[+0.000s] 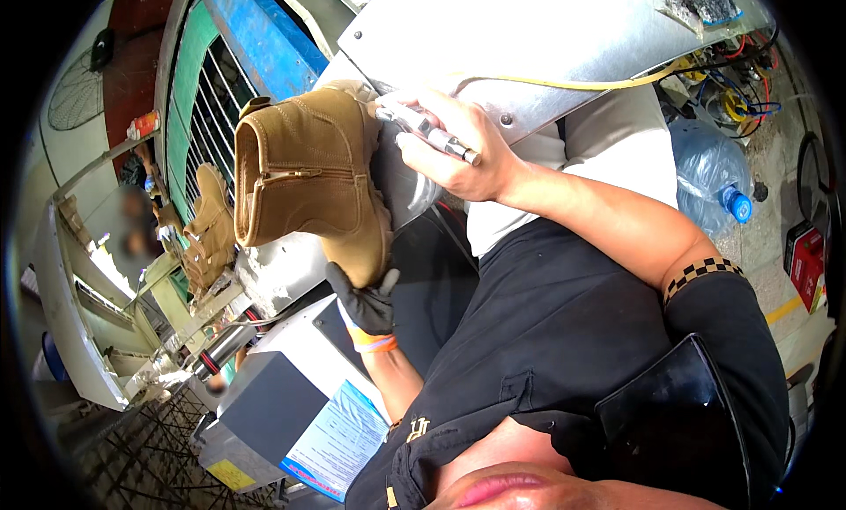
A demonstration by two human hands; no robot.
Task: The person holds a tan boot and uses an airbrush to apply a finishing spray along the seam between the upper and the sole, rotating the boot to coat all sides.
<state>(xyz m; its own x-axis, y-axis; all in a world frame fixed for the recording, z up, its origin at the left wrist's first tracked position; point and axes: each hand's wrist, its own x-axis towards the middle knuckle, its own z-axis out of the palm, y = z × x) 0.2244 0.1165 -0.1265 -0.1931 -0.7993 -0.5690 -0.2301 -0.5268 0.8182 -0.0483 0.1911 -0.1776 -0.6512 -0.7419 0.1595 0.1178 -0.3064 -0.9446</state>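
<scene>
A tan ankle boot (308,153) with a side zip is held up at the edge of a shiny metal plate, its toe pointing toward me. My left hand (363,300), in a black glove with an orange cuff, grips the toe from below. Bare, my right hand (480,149) is closed around a slim silver pen-shaped tool (432,136). The tool's far end is close to the sole edge; I cannot tell whether they touch. A yellow hose (582,85) passes by my right hand, and whether it joins the tool is hidden.
The metal plate (529,30) spans the upper middle. Another tan boot (210,224) stands at left, near a green barred frame (189,114). A grey-and-white machine housing (273,395) sits lower left. At right are a large clear water bottle (705,162), tangled wires and a red box (804,265).
</scene>
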